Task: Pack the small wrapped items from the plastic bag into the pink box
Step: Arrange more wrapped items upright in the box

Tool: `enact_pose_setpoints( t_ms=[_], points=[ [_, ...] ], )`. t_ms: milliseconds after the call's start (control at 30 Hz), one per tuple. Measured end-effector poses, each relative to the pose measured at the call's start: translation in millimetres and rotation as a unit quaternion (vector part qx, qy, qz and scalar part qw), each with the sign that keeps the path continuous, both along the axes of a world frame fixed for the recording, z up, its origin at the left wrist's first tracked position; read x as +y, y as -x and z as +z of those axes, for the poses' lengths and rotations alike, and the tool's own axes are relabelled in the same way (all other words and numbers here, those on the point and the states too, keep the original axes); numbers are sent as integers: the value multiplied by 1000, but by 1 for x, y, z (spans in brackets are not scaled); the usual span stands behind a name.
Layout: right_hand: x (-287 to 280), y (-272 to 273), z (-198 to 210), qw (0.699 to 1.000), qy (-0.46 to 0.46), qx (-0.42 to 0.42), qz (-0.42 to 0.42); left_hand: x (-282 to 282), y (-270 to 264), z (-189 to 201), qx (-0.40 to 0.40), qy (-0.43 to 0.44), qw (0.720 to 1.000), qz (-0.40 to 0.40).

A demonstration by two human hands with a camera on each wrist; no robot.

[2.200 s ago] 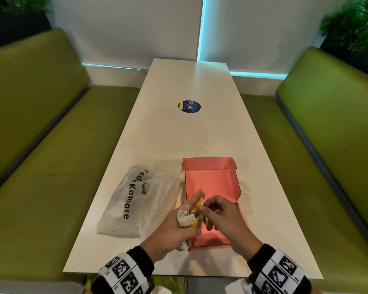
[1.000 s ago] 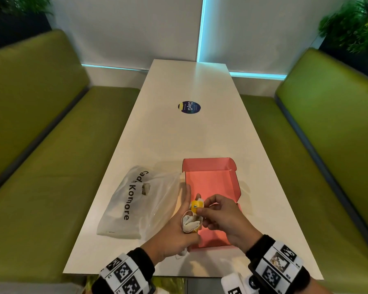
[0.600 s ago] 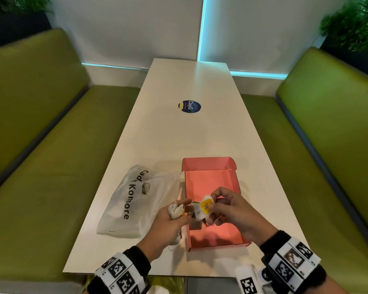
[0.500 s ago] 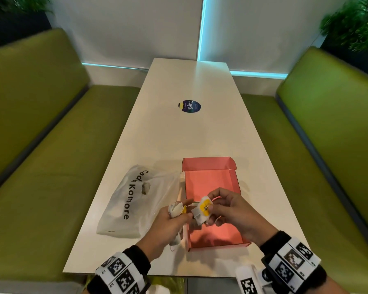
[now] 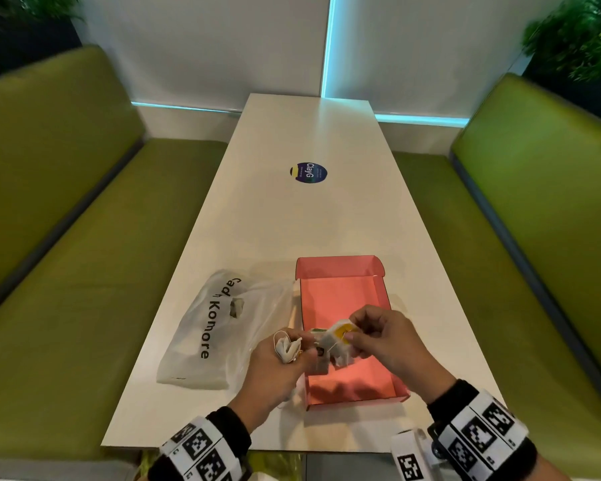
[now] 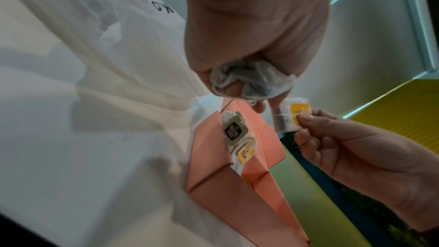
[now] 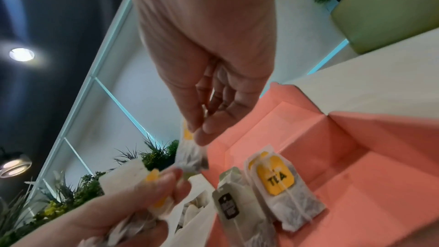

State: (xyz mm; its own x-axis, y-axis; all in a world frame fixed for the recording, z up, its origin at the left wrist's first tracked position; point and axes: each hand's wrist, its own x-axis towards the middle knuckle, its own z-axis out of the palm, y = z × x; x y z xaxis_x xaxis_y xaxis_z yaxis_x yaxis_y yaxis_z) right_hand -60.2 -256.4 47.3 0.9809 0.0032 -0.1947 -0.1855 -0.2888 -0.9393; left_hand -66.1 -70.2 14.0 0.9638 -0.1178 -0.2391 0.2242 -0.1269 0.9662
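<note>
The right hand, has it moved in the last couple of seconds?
Yes. In the head view the right hand, pinching a tea bag, has shifted right and away from the person, from the pink box's near left corner to above its middle.

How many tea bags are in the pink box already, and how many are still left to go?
Two tea bags seem to sit in the pink box already: a yellow-tagged one and a grey-tagged one. The right hand pinches another yellow-tagged tea bag over the box. The left hand grips a bunch still to pack. Whether the plastic bag holds more is unclear.
</note>
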Motion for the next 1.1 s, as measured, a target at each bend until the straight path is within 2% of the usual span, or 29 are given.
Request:
enact_pose_setpoints(
  t_ms=[67,100,167,233,267,333,433,567,733,800,900,1100],
  points=[
    [-12,-1,2,993,111,-36,29,4,-1,-6,-5,-44,999,-12],
    [-17,-1,2,978,192,-47,71,6,0,-9,-16,-73,997,-30],
    [-22,2,-2,927,329,-47,176,10,2,-15,-38,-140,987,-72],
    [-22,4,-11,886,390,-18,249,12,3,-20,-48,-194,974,-103],
    [-20,4,-15,875,403,3,267,12,4,-23,-49,-214,969,-112],
    [-14,2,-22,881,386,15,272,11,5,-26,-50,-255,957,-126],
    [-7,-3,-36,923,336,-6,189,8,5,-30,-51,-294,945,-130],
    [2,-6,-54,940,329,-54,69,7,5,-31,-41,-301,944,-127],
    [3,-2,-66,958,283,-32,-24,7,5,-33,-41,-302,944,-124],
    [1,1,-65,960,277,10,-37,7,5,-34,-40,-301,945,-126],
    [3,2,-62,946,316,64,-15,5,5,-34,-35,-299,944,-133],
    [11,-3,-71,944,317,77,-43,6,4,-34,-43,-304,943,-131]
  ],
)
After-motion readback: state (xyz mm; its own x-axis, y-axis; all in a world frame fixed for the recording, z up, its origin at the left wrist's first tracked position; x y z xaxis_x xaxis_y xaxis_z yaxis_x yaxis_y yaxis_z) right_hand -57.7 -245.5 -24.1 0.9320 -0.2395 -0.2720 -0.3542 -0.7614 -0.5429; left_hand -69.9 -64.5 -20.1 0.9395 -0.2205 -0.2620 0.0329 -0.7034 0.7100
